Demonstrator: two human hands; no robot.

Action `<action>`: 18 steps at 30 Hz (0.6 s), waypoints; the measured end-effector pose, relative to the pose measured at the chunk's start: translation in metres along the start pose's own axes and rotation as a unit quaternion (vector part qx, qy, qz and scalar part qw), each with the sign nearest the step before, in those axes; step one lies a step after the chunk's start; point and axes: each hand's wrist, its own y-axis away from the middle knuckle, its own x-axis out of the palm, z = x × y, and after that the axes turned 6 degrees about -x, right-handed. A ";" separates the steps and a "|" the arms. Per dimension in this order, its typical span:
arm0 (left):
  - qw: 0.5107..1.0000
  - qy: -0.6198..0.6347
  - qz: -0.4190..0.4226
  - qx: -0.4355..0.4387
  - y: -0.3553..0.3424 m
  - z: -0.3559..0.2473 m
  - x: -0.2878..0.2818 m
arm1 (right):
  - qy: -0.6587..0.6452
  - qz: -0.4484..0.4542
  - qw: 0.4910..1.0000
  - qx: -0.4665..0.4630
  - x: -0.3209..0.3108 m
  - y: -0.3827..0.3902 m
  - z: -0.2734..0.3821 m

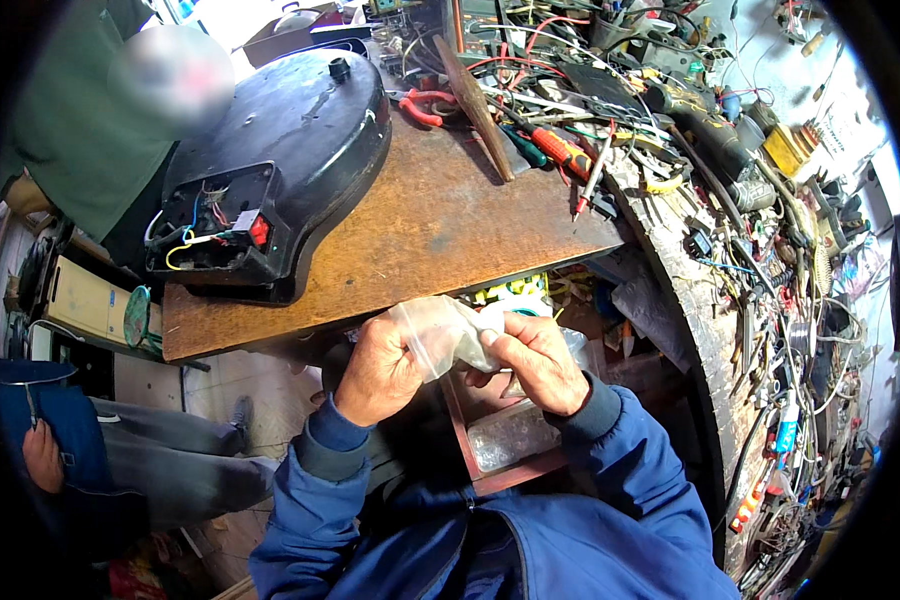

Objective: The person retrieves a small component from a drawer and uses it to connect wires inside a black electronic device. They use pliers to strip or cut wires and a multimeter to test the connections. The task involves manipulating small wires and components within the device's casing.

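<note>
My left hand (375, 365) grips a small translucent plastic bag (430, 335) by one side, just in front of the wooden table's near edge. My right hand (540, 365) pinches the bag's other end, where something pale shows; I cannot make out the contents. Below both hands is an open reddish drawer (510, 474) holding a clear plastic container (505, 435). Yellow and pale items lie under the table edge behind my hands.
A black housing with exposed wires (275, 140) sits on the table (430, 220), near red-handled pliers (420, 108) and screwdrivers. Tangled cables and tools crowd the right bench (750, 300). One person (100, 150) stands back left; another's hand (43, 455) is at lower left.
</note>
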 end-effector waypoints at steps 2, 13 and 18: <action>0.999 -0.037 -0.002 0.023 -0.002 0.001 -0.001 | 0.007 0.006 1.000 0.017 0.000 0.000 0.002; 0.999 0.033 0.007 -0.001 0.003 0.004 -0.007 | 0.147 0.042 0.988 0.014 0.009 -0.012 0.006; 0.994 -0.016 -0.055 0.098 0.003 0.003 0.021 | 0.146 0.032 0.989 -0.008 0.002 0.003 0.019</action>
